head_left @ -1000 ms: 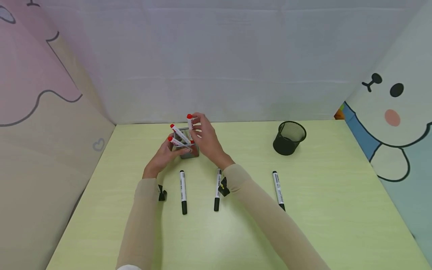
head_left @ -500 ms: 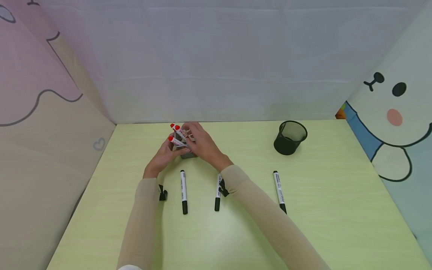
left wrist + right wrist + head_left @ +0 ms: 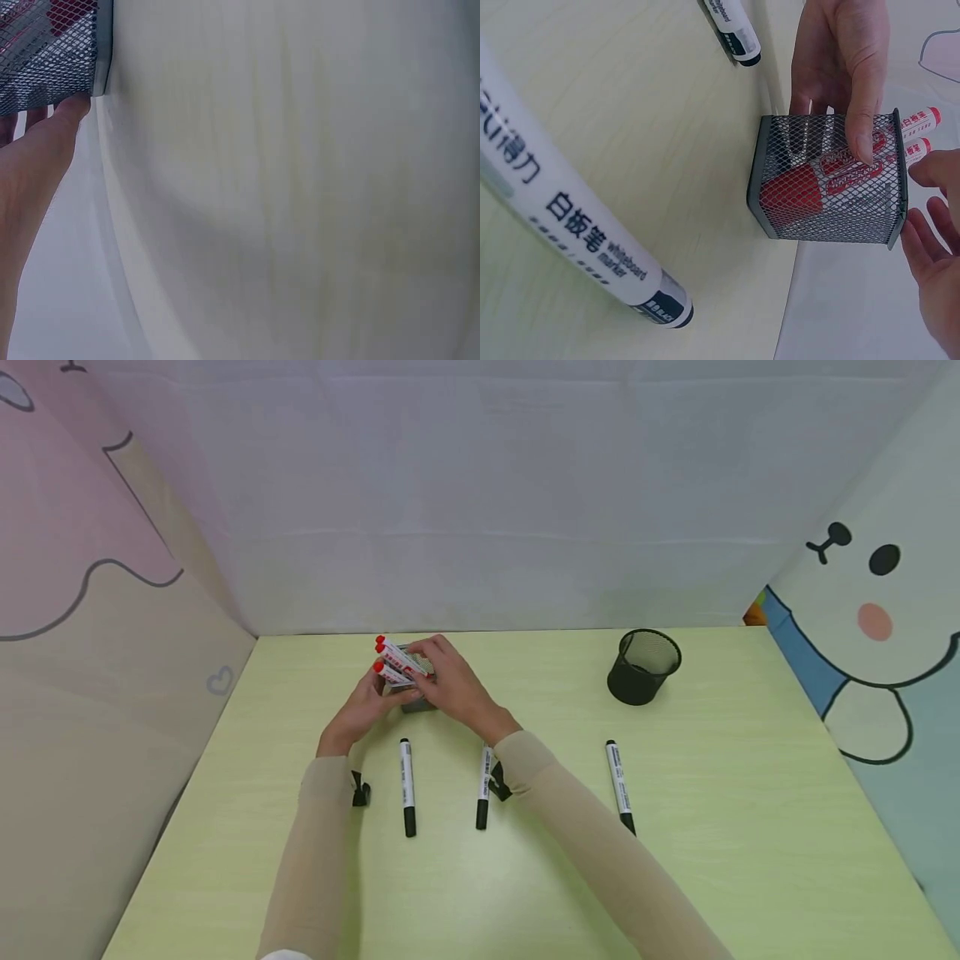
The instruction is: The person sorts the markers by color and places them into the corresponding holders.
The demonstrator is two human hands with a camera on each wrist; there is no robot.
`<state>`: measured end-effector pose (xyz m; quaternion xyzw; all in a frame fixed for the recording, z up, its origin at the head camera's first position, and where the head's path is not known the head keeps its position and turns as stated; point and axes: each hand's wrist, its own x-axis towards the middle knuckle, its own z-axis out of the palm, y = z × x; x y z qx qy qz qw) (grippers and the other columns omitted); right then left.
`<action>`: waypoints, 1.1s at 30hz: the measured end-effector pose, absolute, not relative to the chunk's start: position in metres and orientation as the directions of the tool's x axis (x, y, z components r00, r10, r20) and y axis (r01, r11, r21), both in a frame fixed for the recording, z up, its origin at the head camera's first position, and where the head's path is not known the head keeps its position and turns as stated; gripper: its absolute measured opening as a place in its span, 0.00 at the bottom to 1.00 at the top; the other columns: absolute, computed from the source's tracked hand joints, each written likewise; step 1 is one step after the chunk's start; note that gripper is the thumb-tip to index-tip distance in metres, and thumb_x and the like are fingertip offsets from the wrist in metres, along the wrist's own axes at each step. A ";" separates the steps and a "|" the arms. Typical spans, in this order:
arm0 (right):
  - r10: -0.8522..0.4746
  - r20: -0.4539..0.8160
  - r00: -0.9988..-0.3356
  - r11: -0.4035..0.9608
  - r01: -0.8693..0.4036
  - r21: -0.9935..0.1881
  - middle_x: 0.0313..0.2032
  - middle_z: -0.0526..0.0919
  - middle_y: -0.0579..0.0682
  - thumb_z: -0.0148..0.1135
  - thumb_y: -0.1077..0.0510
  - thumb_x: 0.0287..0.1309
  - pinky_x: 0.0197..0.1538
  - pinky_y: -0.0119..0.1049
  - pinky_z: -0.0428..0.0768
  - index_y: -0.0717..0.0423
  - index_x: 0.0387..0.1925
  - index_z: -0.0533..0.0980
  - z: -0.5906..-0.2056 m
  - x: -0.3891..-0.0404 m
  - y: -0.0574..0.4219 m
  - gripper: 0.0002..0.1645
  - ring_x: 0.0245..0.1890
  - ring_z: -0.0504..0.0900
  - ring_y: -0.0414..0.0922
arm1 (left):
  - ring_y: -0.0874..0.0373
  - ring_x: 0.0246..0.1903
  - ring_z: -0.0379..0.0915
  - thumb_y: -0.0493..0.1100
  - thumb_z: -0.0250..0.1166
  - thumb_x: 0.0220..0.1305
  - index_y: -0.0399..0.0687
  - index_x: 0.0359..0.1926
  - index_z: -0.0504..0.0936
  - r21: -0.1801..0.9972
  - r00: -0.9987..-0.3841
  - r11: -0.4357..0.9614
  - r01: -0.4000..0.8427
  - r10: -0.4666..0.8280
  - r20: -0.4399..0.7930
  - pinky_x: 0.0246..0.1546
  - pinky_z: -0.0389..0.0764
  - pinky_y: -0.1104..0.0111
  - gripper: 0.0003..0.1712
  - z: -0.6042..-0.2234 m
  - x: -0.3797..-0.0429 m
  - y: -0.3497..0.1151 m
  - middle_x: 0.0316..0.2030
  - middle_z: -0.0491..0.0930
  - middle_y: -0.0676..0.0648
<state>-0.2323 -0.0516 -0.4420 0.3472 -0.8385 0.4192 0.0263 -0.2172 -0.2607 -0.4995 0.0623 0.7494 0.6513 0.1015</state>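
Note:
A square grey mesh pen holder (image 3: 862, 217) is gripped in my left hand (image 3: 362, 708), whose thumb lies on its side in the right wrist view. Red-capped whiteboard markers (image 3: 392, 675) lean in it, red ends sticking out to the left in the head view. In the left wrist view, the holder's mesh corner (image 3: 56, 64) shows above the left hand (image 3: 37, 165). My right hand (image 3: 459, 689) is at the holder's mouth, beside the markers. The right wrist view shows a gap between its thumb and fingers (image 3: 922, 232), and no marker visible between them.
Two black-capped whiteboard markers (image 3: 407, 789) (image 3: 482, 802) lie in front of the holder. Another black-capped marker (image 3: 618, 781) lies to the right, partly under the right sleeve. A round black mesh pen cup (image 3: 641, 672) stands farther back on the right. A fabric wall (image 3: 480, 527) rises behind the table.
My right hand lowered a red marker into the holder, and that marker has tipped left against the others. The right fingers have parted from it. My left hand has stayed on the holder.

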 end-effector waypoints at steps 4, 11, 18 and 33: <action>-0.548 0.337 -0.765 0.437 -0.606 -0.665 0.57 0.74 0.54 0.62 0.62 0.71 0.49 0.33 0.75 0.59 0.62 0.75 -0.443 -0.231 -0.051 0.20 0.48 0.72 0.46 | 0.55 0.77 0.44 0.46 0.74 0.65 0.60 0.77 0.60 0.983 -0.974 0.179 -0.043 0.213 -0.081 0.74 0.56 0.48 0.45 -0.496 -0.216 -0.261 0.74 0.60 0.55; -0.555 0.346 -0.756 0.401 -0.608 -0.685 0.55 0.74 0.54 0.62 0.63 0.71 0.44 0.32 0.75 0.62 0.62 0.74 -0.444 -0.231 -0.049 0.20 0.46 0.75 0.53 | 0.50 0.76 0.48 0.48 0.74 0.65 0.57 0.78 0.58 0.972 -0.969 0.225 -0.063 0.221 -0.114 0.72 0.59 0.48 0.47 -0.490 -0.215 -0.263 0.74 0.62 0.50; -0.559 0.332 -0.760 0.365 -0.585 -0.724 0.57 0.74 0.55 0.62 0.64 0.71 0.45 0.33 0.74 0.61 0.63 0.73 -0.443 -0.230 -0.046 0.22 0.46 0.75 0.53 | 0.46 0.75 0.51 0.48 0.75 0.64 0.60 0.80 0.54 0.963 -0.966 0.240 -0.125 0.191 -0.173 0.71 0.62 0.47 0.51 -0.489 -0.213 -0.267 0.74 0.60 0.47; -0.528 0.320 -0.787 0.364 -0.549 -0.752 0.60 0.75 0.53 0.66 0.60 0.69 0.67 0.43 0.72 0.60 0.64 0.74 -0.437 -0.219 -0.031 0.24 0.63 0.73 0.54 | 0.41 0.72 0.55 0.54 0.76 0.61 0.50 0.82 0.45 0.917 -0.995 0.397 -0.050 0.062 -0.081 0.73 0.59 0.49 0.61 -0.482 -0.201 -0.268 0.75 0.57 0.40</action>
